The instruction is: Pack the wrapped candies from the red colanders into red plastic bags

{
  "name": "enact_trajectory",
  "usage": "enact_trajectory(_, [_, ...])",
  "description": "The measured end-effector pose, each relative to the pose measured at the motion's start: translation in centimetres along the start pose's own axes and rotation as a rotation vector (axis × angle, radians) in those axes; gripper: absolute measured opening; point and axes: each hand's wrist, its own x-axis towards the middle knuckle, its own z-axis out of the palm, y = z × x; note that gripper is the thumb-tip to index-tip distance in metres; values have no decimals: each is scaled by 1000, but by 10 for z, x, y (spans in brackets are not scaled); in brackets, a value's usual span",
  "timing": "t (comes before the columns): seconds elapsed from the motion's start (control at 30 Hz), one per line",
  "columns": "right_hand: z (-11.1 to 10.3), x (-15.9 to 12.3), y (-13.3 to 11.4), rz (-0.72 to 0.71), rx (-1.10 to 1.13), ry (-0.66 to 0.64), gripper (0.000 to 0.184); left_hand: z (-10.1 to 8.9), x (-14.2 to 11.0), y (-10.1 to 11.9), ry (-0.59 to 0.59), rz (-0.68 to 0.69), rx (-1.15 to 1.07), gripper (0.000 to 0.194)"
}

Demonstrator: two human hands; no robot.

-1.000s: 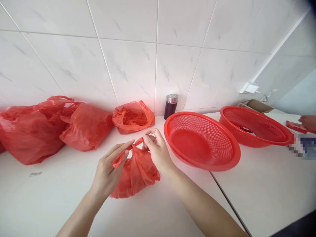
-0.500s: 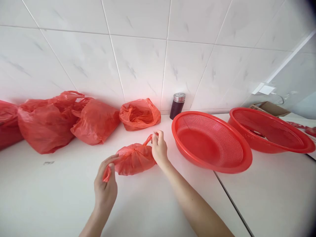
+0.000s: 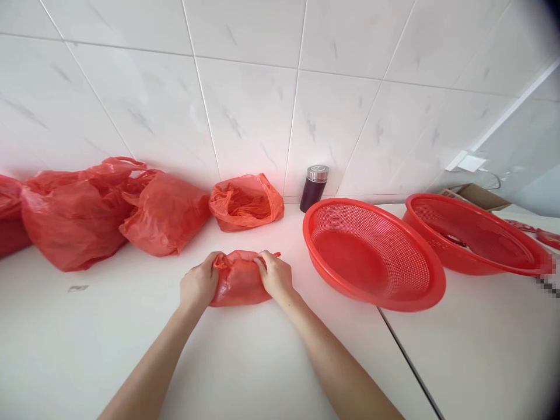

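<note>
Between my hands, a small filled red plastic bag [image 3: 240, 286] rests on the white table. My left hand [image 3: 200, 283] is closed on the bag's upper left, with bunched plastic between thumb and fingers. On the other side, my right hand [image 3: 275, 274] pinches the upper right of the same bag, and a short red tip of plastic sticks out beyond its fingers. What the bag contains is hidden by the plastic. Just behind it stands an open red plastic bag [image 3: 247, 204] with crumpled red plastic inside.
Several fuller red bags [image 3: 74, 221] line the wall at left. A dark flask [image 3: 313, 189] with a silver lid stands by the tiles. To the right are a red perforated basket [image 3: 350, 262] and a second red basket [image 3: 464, 262], with a cardboard box [image 3: 479, 195] behind.
My hands have moved from holding the bag's stretched-out ends to gripping its top on both sides. The left hand rose and came closer; the right hand lowered slightly.
</note>
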Motion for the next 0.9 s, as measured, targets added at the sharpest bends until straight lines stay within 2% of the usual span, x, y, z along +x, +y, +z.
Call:
enact_trajectory(0.27, [7,-2,9,15,-80,-3,25,14,9,0,-111,-11,121,41])
enact_trajectory(0.67, [14,-1,12,30,-165,-8,25,26,7,-3,-82,-8,173,39])
enact_trajectory(0.9, [14,-1,13,22,-182,-2,25,26,7,-3,-79,-3,170,38])
